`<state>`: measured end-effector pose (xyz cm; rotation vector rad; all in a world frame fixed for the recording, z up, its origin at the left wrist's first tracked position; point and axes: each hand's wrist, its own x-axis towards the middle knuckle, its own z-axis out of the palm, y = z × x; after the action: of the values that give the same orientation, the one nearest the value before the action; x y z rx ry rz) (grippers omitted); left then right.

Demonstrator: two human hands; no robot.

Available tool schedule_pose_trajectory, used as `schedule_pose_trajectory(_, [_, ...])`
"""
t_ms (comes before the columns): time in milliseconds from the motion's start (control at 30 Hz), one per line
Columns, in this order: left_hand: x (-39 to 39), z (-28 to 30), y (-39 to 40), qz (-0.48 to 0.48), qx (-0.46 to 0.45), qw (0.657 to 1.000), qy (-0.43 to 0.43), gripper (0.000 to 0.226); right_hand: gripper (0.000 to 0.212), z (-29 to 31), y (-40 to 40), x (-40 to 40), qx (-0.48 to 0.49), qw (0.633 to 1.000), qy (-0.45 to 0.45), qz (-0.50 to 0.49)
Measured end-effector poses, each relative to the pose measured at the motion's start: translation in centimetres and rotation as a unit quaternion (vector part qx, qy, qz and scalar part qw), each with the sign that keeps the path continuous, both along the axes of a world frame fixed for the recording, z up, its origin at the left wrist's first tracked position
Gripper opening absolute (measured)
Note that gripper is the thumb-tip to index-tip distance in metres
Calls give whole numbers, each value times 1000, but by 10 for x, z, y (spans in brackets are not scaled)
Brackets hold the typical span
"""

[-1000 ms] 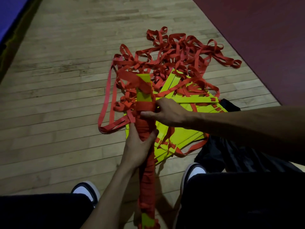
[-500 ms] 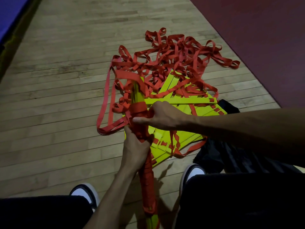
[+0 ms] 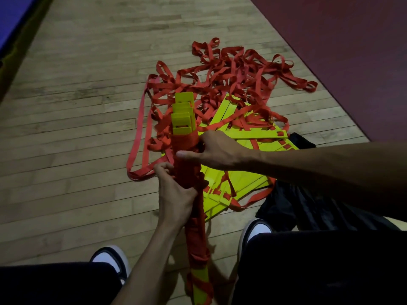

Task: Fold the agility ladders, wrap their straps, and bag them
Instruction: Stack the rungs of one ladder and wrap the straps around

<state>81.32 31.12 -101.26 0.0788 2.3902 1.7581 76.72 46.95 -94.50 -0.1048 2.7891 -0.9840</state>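
Note:
A stacked bundle of yellow ladder rungs (image 3: 184, 116) stands upright in front of me, its middle and lower length wound in red strap. My left hand (image 3: 176, 194) grips the wrapped bundle from the left. Higher up, my right hand (image 3: 214, 149) holds the bundle at the top edge of the wrapping, thumb pointing left across it. Behind lies a loose pile of red straps (image 3: 237, 71) tangled over more yellow rungs (image 3: 246, 133) spread flat on the wooden floor. A black bag (image 3: 293, 208) lies crumpled on the floor to the right, partly under my right arm.
My two white-and-black shoes (image 3: 110, 260) and dark trouser legs fill the bottom edge. A dark red mat (image 3: 352, 51) covers the floor at the right. A blue mat edge (image 3: 13, 23) runs along the far left. A long strap loop (image 3: 138, 137) trails left of the bundle.
The bundle has been turned, so the yellow rung ends now show bare above the wrapping. My right hand has shifted up along the bundle; my left hand has re-gripped lower.

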Motion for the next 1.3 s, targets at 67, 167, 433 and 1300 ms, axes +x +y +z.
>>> schedule_pose_trajectory(67, [0,3,0,-7,13,1000,-13,74,49,-1,1,0,-11,1000,-2,-8])
schedule_pose_trajectory(167, [-4,7,-5,-20,141,983,-115,54,38,-2,6,2,-36,999,-7,-13])
schedule_pose_trajectory(433, [5,-18,-13,-56,92,980,-167,34,50,3,15,1,-62,995,-81,-18])
schedule_pose_trajectory(1300, [0,1,-3,23,178,976,-122,54,39,4,1,9,-89,994,-53,-18])
